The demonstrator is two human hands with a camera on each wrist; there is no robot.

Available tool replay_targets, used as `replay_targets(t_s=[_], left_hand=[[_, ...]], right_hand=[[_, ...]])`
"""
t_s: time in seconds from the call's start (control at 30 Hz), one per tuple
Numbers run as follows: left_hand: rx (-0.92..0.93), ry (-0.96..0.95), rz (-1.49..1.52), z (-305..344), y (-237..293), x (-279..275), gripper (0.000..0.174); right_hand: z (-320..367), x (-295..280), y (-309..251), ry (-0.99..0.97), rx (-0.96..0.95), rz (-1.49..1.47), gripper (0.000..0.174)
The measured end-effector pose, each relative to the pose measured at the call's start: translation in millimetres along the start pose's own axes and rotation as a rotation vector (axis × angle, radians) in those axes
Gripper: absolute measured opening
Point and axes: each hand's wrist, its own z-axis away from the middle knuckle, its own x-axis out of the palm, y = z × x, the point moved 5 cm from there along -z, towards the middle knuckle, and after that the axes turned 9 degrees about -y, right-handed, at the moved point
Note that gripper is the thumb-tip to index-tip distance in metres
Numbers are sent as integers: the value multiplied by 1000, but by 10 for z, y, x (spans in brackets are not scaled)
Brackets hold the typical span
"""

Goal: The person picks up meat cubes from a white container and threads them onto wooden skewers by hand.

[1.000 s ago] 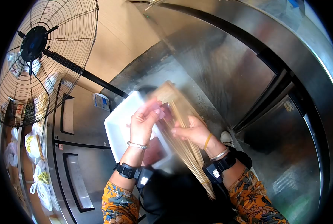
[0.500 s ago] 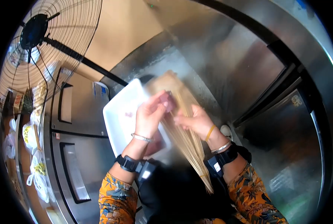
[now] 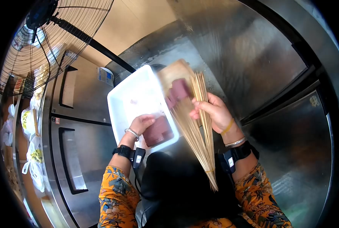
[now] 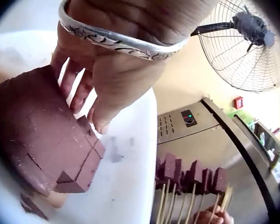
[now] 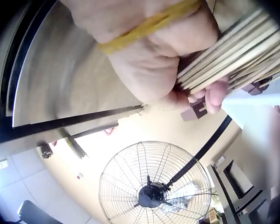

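Note:
My left hand (image 3: 140, 126) reaches into a white plastic tub (image 3: 113, 108), close beside a maroon block of what looks like blood curd (image 3: 157, 132). The left wrist view shows the block (image 4: 42, 126) scored into pieces; loosely bent fingers hang behind it, and the thumb (image 4: 102, 121) comes down near a small cut piece. My right hand (image 3: 218, 112) grips a bundle of bare bamboo skewers (image 3: 200, 89), upper ends fanned slightly. Beside that bundle, other skewers (image 3: 190, 131) carry maroon chunks (image 3: 180, 88) on their far ends.
A brown board (image 3: 177, 70) lies under the skewered chunks. A black stand fan (image 3: 97, 47) leans in at upper left. Steel cabinets (image 3: 78, 152) flank the left, with a large steel unit (image 3: 283, 125) on the right. Bagged goods (image 3: 34, 155) fill shelves at far left.
The left hand let go of a maroon piece at the skewers and moved down into the tub beside the block. The right hand raised its bare skewers apart from the loaded ones.

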Motion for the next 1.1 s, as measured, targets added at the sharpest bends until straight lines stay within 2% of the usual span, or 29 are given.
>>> replay_targets(t_s=[0.1,0.23,0.4,0.53,0.67,0.77,0.8,0.93,1.03,1.1], left_hand=[[-103,-31,75,-39,-63,103,24],[-88,-81,65,-94,-115,62,23],[1,-22,144,-159,-214,-3,23],[84,11,219,-212,-261,13,20],[109,-19,86,-220,-198,26,13],[135,98,394,-157,-74,-87,16],[143,132,590,-71,95,-107,20],[405,-24,1177,147,670,-166,27],[410,-166,1365,124,910,-141,29],[398,-218,1319,131,1073,-54,29]], right_hand=[[-21,-29,15,-42,11,8,14],[-33,-51,22,-49,2,-24,11],[-16,42,-27,-18,32,-8,5],[-55,-9,22,6,-40,94,6],[-48,-26,16,13,-30,126,5],[-58,-81,44,22,-31,169,5],[-58,-66,36,5,-39,161,6],[-26,-18,34,-31,-21,139,6],[-34,-17,61,-62,-8,180,6],[-40,-39,92,-54,-5,198,6]])
